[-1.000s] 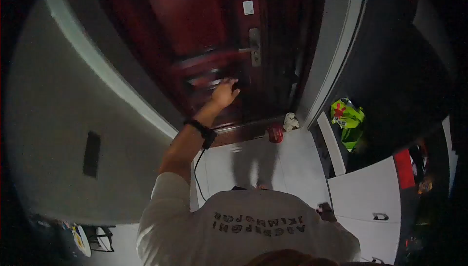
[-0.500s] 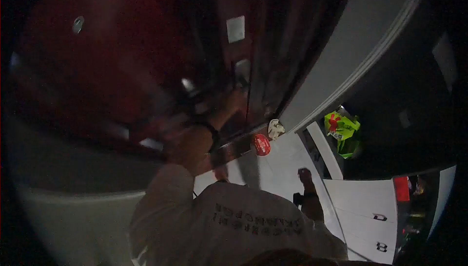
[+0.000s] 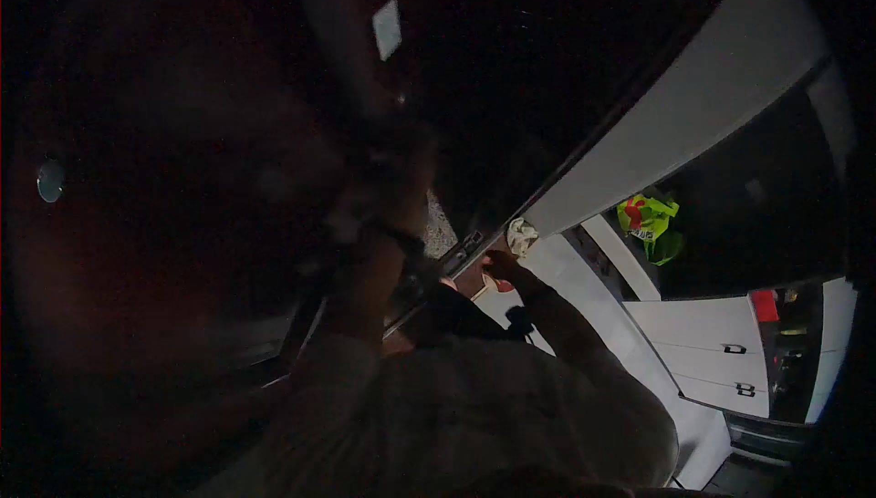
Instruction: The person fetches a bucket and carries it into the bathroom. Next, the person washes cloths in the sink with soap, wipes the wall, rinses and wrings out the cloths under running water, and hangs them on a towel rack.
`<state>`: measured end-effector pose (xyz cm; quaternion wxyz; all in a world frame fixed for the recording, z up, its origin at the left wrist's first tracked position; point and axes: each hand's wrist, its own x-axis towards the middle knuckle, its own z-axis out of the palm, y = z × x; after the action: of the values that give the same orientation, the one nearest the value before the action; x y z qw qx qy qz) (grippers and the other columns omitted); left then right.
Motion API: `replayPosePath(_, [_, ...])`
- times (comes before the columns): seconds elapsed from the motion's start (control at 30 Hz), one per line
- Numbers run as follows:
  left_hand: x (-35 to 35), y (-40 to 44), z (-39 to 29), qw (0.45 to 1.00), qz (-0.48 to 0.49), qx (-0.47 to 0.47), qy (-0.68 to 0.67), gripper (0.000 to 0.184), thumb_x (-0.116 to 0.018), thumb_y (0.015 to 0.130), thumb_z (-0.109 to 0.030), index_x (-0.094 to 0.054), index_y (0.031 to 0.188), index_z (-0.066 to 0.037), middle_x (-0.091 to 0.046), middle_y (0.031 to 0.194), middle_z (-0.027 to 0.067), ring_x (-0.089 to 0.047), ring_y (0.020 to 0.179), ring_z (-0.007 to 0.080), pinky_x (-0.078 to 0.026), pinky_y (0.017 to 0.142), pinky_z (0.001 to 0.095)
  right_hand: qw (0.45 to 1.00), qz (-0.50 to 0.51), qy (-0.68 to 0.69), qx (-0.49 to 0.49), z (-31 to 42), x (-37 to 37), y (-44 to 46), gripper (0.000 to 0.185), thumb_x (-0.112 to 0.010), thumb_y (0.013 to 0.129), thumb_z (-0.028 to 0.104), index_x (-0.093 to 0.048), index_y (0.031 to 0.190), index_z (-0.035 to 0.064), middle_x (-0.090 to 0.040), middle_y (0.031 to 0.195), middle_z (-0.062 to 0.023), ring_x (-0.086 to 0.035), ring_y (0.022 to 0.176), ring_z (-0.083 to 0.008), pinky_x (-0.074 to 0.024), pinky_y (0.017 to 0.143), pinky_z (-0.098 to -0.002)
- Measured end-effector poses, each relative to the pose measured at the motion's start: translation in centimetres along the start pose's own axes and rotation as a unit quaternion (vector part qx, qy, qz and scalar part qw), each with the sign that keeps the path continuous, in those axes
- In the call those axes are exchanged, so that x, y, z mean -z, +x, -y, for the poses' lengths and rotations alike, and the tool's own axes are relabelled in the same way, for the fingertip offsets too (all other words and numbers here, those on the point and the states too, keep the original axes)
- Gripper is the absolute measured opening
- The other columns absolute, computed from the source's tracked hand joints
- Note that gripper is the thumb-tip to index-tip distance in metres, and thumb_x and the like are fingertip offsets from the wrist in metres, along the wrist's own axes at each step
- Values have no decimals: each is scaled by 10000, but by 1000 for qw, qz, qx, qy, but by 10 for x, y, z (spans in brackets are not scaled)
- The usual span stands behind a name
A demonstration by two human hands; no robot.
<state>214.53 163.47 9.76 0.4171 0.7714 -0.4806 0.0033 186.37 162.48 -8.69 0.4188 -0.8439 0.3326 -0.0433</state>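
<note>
Dark red door [image 3: 173, 252] partly open, left hand [image 3: 415, 156] near its edge.
The door fills the left side, with speckled floor [image 3: 440, 226] showing past it. In this darkness I cannot tell if the left fingers are closed. The right hand [image 3: 499, 265] is near a crumpled whitish bundle [image 3: 522, 236]; its fingers I also cannot tell.

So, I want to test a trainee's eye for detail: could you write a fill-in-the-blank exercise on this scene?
1. The blurred hand in front of the dark red door is the ____ one.
2. The handles on the white cabinet are ____ in colour.
3. The bright bag is mainly yellowish ____.

Missing words: left; black; green.
</note>
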Motion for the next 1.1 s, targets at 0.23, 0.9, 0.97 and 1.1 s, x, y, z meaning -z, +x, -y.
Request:
replayPosePath(0.23, [68, 99, 113, 995, -19, 41, 90, 426, -495, 869, -354, -486, 1164, -47, -549, 1079, 210, -557, 918, 351, -452, 767, 423, 986, 113, 70, 98, 77, -35, 179, 165, -602, 795, 224, -593, 883, 84, -611, 794, -83, -581, 705, -211, -458, 621, -342])
replayPosePath(0.9, [193, 205, 308, 849, -20, 398, 347, 370, -512, 860, -345, -541, 1104, -68, -581, 1021, 186, -578, 862, 339, -468, 732, 420, 933, 324, -112, 106, 121, 44, 653, 274, -628, 778, 231, -548, 973, 56, -603, 849, -90, -576, 766, -222, -462, 651, -356])
replayPosePath(0.97, [204, 205, 332, 832, -21, 428, 353, 365, -513, 859, -344, -546, 1097, -70, -585, 1015, 183, -580, 857, 338, -469, 729, 420, 923, 347, -128, 105, 135, 13, 709, 288, -631, 777, 233, -543, 984, 53, -602, 856, -92, -575, 772, -224, -462, 655, -357])
replayPosePath(1.1, [225, 207, 372, 788, -25, 499, 360, 354, -517, 857, -342, -557, 1085, -74, -591, 1004, 179, -585, 846, 335, -472, 722, 419, 895, 397, -161, 120, 173, -62, 823, 315, -636, 774, 236, -533, 1005, 49, -601, 869, -97, -575, 784, -226, -462, 662, -359])
